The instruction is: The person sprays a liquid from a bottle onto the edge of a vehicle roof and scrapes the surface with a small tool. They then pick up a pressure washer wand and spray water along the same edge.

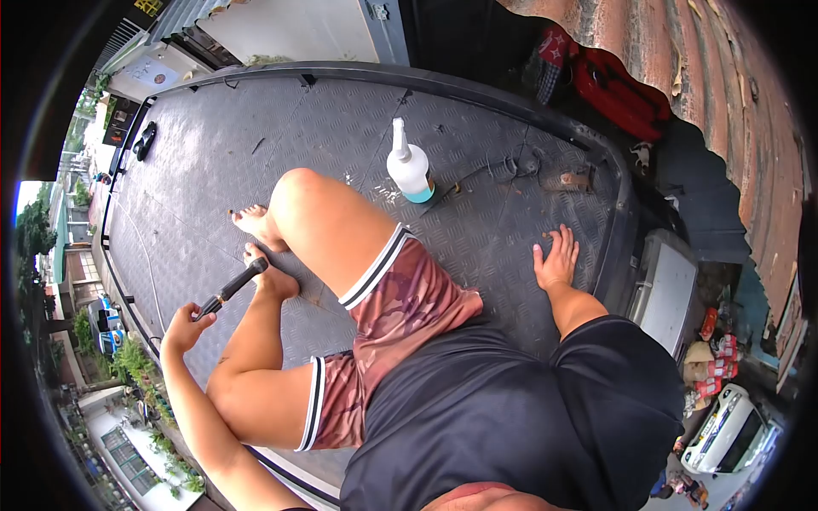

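My left hand (184,326) is closed around the end of a black rod-like tool (232,288) with a thicker grip at its far end, near my bare feet. My right hand (558,257) rests palm down with its fingers spread on the dark, diamond-textured platform (503,238). A white spray bottle (409,173) with blue at its base stands on the platform beyond my bent knee, and touches neither hand. Small wet-looking spots lie beside the bottle.
A raised black rim (618,183) edges the platform. Dark cord (503,167) and a rusty piece (569,180) lie near its right end, a black slipper (146,140) at the far left. Beyond are a corrugated roof (699,60), red cloth (618,94) and a parked white vehicle (722,426) below.
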